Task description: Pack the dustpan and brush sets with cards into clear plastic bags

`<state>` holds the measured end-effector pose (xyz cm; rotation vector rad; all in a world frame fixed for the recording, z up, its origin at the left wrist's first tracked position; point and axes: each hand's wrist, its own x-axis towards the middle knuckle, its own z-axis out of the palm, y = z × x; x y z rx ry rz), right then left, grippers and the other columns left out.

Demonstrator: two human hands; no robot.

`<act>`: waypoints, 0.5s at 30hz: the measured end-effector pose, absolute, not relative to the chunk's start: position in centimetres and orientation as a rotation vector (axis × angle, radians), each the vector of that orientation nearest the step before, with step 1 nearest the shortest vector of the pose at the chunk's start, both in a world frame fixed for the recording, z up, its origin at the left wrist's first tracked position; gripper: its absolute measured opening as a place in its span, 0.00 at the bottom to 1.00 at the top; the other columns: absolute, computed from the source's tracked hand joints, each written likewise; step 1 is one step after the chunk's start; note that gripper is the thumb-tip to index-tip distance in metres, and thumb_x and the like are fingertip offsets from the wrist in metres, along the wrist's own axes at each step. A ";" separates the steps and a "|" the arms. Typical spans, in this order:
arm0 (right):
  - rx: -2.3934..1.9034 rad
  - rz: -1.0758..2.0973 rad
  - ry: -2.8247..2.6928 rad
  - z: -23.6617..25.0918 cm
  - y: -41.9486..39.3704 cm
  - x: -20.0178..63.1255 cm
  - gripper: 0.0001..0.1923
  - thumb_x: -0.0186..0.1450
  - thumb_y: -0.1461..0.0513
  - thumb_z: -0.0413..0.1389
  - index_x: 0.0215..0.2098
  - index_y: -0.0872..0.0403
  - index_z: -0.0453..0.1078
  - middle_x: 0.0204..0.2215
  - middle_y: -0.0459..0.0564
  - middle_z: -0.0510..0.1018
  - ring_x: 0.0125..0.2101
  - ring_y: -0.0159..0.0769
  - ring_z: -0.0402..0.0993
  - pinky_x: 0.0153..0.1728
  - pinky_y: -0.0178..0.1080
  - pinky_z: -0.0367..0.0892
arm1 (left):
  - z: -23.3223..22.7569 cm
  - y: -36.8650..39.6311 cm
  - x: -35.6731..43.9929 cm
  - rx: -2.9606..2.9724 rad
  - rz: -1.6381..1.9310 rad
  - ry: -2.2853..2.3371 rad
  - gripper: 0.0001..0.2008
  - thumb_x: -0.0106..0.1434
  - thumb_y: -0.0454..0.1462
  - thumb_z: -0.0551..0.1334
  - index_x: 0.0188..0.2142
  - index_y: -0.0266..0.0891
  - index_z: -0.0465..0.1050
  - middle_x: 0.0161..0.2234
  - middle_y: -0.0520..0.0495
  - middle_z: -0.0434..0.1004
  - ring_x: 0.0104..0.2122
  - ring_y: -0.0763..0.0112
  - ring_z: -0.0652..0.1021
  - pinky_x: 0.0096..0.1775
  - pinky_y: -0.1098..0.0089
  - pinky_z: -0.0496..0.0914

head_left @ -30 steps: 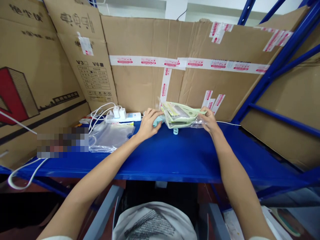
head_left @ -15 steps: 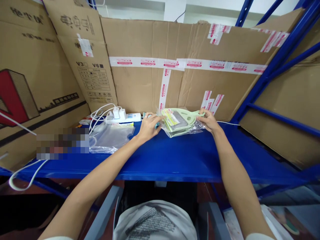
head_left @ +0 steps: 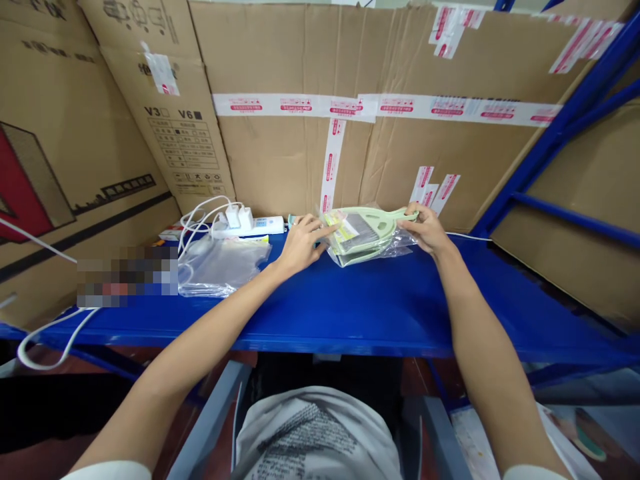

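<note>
At frame centre our left hand (head_left: 300,245) rests open-fingered on the bagged green dustpan set (head_left: 363,235) on the blue shelf (head_left: 360,307); our right hand (head_left: 425,230) pinches its handle. Bag apparently unopened.

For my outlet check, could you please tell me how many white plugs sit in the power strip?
2, side by side on the left end of the power strip: one plug, the other right of it. None seem hidden.

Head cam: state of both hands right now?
Left hand: fingers open, fingertips resting on the left edge of the bagged green dustpan set.
Right hand: closed on the dustpan set's handle end, through the plastic bag.
</note>
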<state>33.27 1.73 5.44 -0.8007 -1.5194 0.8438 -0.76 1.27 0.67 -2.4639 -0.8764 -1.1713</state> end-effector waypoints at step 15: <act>-0.844 0.779 -1.480 5.5 1.9 33.8 0.34 0.41 0.50 0.80 0.25 0.49 0.59 0.23 0.41 0.67 0.23 0.30 0.64 0.21 0.35 0.63 | 0.7 1.2 -0.8 -2.467 -1.379 -0.826 0.26 0.64 0.29 0.63 0.59 0.51 0.78 0.45 0.47 0.83 0.48 0.57 0.78 0.56 0.49 0.66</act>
